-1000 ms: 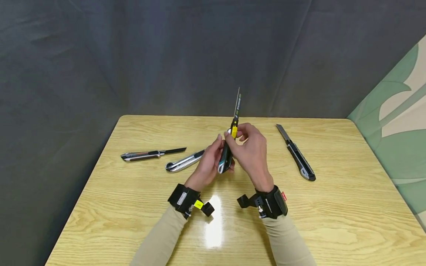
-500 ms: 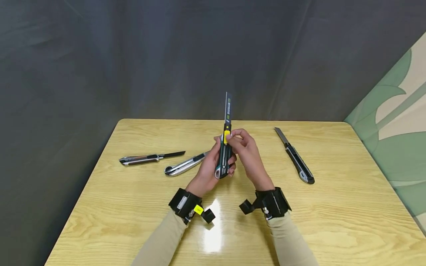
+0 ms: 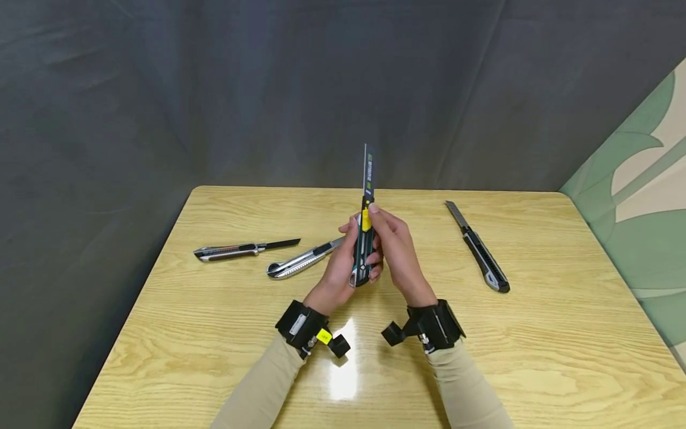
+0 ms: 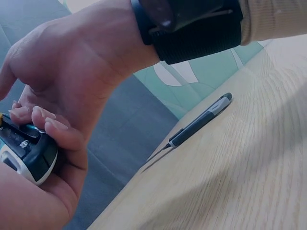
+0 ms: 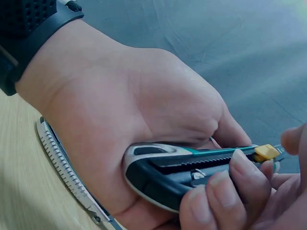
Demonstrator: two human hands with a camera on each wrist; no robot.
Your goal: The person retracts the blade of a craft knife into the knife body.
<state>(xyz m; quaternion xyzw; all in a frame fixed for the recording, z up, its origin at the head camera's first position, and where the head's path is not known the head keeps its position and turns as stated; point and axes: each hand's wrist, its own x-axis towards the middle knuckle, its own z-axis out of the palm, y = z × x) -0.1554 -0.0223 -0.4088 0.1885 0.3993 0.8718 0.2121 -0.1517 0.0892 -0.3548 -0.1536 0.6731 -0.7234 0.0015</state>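
In the head view, my left hand [image 3: 339, 263] grips a black and teal snap-off utility knife [image 3: 363, 253] upright above the table, its fingers wrapped round the handle. A dark blade [image 3: 368, 170] with printed lettering extends from the top. My right hand [image 3: 401, 250] pinches the knife near its yellow slider [image 3: 366, 220], with the thumb beside the slider and the fingers partly hidden behind. From the right wrist, the teal-edged handle [image 5: 192, 167] shows in the left palm. The left wrist view has only the rounded butt of the handle [image 4: 41, 153] between the left fingers and palm.
Three more utility knives lie on the wooden table [image 3: 214, 333]. One with a black blade [image 3: 230, 251] is at the left, a silver one [image 3: 300, 262] lies partly behind the left hand, and a black and grey one [image 3: 485, 261] is at the right. Dark cloth [image 3: 321, 89] hangs behind.
The held knife has turned from nearly edge-on to show its flat face, and its tip has swung left. The right thumb has shifted up from the handle to beside the slider.
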